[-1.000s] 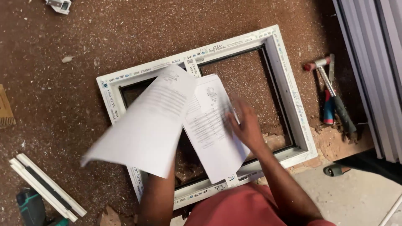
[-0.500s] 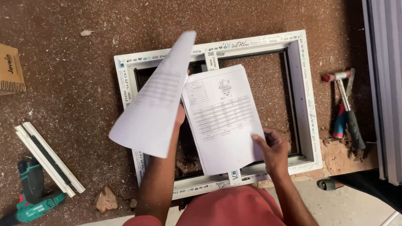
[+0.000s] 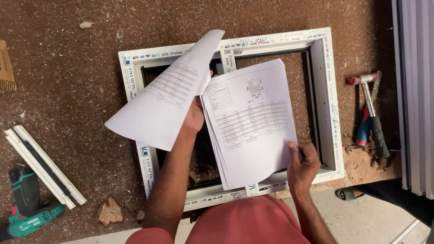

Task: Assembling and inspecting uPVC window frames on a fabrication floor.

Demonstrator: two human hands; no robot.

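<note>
My left hand (image 3: 195,118) holds a white printed sheet (image 3: 162,104) flipped over to the left, its fingers hidden behind the paper. My right hand (image 3: 304,163) pinches the lower right corner of a thin stack of printed sheets (image 3: 249,122) with tables on them. Both papers hang over a white rectangular window frame (image 3: 329,108) lying flat on the brown speckled floor.
A hammer with a red and white head (image 3: 370,108) and a red-and-blue handled tool (image 3: 363,130) lie right of the frame. White profile strips (image 3: 43,166) and a green power drill (image 3: 27,205) lie at the lower left. Grey profiles (image 3: 416,90) run along the right edge. A sandalled foot (image 3: 347,194) shows at lower right.
The view has shifted slightly. My left hand has swung the flipped sheet further left and flatter. My right hand stays on the stack's lower right corner.
</note>
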